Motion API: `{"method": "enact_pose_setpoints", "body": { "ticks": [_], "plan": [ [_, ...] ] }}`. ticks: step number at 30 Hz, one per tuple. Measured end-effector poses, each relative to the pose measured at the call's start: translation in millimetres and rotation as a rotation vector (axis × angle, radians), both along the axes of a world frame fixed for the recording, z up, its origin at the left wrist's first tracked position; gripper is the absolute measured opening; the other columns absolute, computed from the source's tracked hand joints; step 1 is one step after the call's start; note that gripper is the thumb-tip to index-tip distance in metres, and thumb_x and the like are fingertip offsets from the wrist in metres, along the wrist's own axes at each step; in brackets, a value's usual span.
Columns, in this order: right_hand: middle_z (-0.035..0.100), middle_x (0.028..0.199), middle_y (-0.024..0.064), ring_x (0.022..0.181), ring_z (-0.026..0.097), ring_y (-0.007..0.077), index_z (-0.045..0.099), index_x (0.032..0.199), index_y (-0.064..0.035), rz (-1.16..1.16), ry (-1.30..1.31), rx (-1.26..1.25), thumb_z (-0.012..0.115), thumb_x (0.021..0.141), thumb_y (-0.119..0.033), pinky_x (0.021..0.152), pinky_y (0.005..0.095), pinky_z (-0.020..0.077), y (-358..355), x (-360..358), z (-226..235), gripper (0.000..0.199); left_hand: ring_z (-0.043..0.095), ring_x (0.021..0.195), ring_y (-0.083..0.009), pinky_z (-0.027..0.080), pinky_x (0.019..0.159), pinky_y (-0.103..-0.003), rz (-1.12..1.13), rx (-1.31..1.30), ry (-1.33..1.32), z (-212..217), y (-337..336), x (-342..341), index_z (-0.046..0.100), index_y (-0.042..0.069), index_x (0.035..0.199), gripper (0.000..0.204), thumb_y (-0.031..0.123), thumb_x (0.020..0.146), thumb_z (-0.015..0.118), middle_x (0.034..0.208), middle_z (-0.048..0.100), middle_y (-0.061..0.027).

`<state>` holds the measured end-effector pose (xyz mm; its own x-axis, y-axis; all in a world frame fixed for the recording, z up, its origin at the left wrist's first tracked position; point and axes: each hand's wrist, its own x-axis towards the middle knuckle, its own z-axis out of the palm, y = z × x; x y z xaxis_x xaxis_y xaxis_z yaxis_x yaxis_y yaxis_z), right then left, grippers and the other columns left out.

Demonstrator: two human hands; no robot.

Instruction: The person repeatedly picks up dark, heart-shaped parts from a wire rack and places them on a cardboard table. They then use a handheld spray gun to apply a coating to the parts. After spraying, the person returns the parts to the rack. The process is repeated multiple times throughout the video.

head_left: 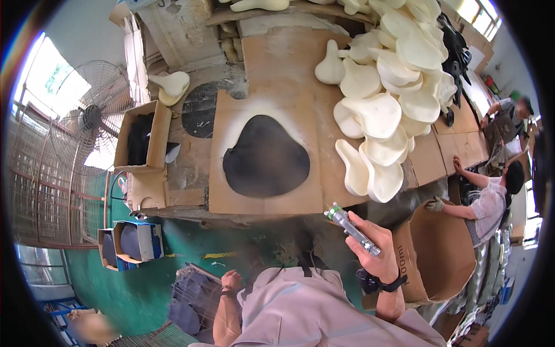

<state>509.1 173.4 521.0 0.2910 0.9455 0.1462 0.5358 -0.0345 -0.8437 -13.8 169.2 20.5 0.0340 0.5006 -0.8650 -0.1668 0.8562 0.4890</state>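
Note:
My right hand (377,246) is closed around a slim grey metal spray gun (358,234) with a green ring near its tip. The tool points up and left, just off the table's front edge. On a cardboard sheet (263,203) lies a flat black saddle-cover piece (266,159), broad in front and narrowing toward the back. A whitish haze marks the cardboard around its far end. My left hand (232,280) hangs low by my side, holding nothing I can see, its fingers loosely apart. Next to it is a wire rack (196,289) with dark flat pieces.
Cream foam saddle pads (378,113) pile up on the table's right. An open carton (163,136) with black pieces stands left, before a large fan (91,115). A big cardboard box (416,248) stands at my right. Two people (491,199) are beyond it.

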Motion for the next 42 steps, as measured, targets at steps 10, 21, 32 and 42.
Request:
{"method": "enact_pose_setpoints", "body": {
  "ticks": [10, 21, 32, 42],
  "plan": [
    [0.072, 0.098, 0.0166, 0.082, 0.07, 0.0333, 0.062, 0.135, 0.0001, 0.261, -0.051, -0.161, 0.078, 0.078, 0.005, 0.075, 0.0358, 0.0559, -12, 4, 13, 0.059, 0.064, 0.085, -0.0346, 0.052, 0.072, -0.05, -0.118, -0.024, 0.179, -4, -12, 8, 0.062, 0.002, 0.116, 0.03, 0.024, 0.102, 0.047, 0.093, 0.067, -0.0142],
    [0.072, 0.098, 0.0171, 0.081, 0.07, 0.0313, 0.064, 0.133, 0.001, 0.121, -0.105, -0.204, 0.077, 0.078, 0.005, 0.074, 0.0352, 0.0545, -34, 18, 13, 0.057, 0.068, 0.072, -0.0228, 0.058, 0.065, -0.037, 0.052, 0.032, -0.046, 2, 14, 19, 0.063, -0.006, 0.123, 0.032, 0.006, 0.093, 0.065, 0.086, 0.068, -0.0096],
    [0.07, 0.096, 0.0174, 0.08, 0.068, 0.0312, 0.063, 0.134, 0.0009, 0.142, -0.057, -0.174, 0.077, 0.078, 0.005, 0.073, 0.0348, 0.0531, -30, 10, 2, 0.058, 0.072, 0.08, -0.0249, 0.059, 0.069, -0.037, -0.478, 0.28, 0.238, -21, 15, 8, 0.066, -0.002, 0.125, 0.038, 0.014, 0.091, 0.068, 0.094, 0.073, -0.0112],
    [0.072, 0.097, 0.0173, 0.08, 0.07, 0.0318, 0.062, 0.136, -0.0011, 0.015, -0.06, -0.13, 0.076, 0.079, 0.007, 0.074, 0.0347, 0.0551, -32, 12, 15, 0.059, 0.071, 0.091, -0.0264, 0.059, 0.079, -0.04, -0.513, 0.382, 0.205, -32, 9, 3, 0.068, 0.004, 0.123, 0.034, 0.016, 0.091, 0.065, 0.101, 0.073, -0.0099]
  ]
}}
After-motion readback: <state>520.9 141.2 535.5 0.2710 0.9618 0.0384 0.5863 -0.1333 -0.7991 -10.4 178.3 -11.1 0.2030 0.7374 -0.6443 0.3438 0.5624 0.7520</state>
